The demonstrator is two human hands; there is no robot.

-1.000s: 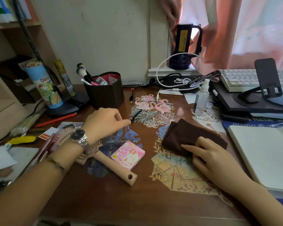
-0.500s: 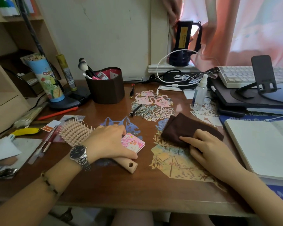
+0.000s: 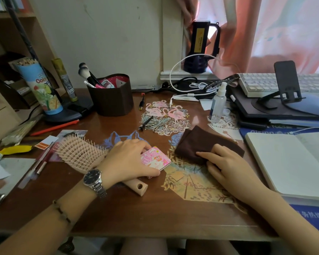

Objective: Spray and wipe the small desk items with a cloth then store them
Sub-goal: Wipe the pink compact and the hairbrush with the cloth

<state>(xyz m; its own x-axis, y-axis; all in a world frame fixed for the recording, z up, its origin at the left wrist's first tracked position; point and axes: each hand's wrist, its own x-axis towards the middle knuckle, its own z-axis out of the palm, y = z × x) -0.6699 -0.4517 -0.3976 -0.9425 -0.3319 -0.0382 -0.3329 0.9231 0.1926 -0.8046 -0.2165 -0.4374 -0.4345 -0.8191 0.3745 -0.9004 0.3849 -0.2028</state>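
Pink compact (image 3: 156,158) lies flat on the brown table (image 3: 118,214), near the front middle, tilted so one corner points toward the person and its long side runs from upper left to lower right. Its left part is hidden under the left hand (image 3: 131,161), whose fingers curl over the far edge while the thumb presses the near edge, so the grip is closed on the compact.

Farthest left, a colour-pencil tube (image 3: 40,87) stands upright by the shelf. Next comes a pink hairbrush (image 3: 81,153), bristles up, its long axis running from upper left down to lower right; the middle of its handle passes under the left wrist and only the holed end shows. Behind it a dark brown holder (image 3: 111,100) carries makeup brushes.

Right of the compact, a folded brown cloth (image 3: 204,144) lies on paper cut-outs. The right hand (image 3: 226,166) rests on its near corner with fingers fairly straight, the grip loose; the corner beneath them cannot be seen. Behind the cloth a clear spray bottle (image 3: 217,103) stands upright. An open notebook (image 3: 293,162) is cut off by the right edge.
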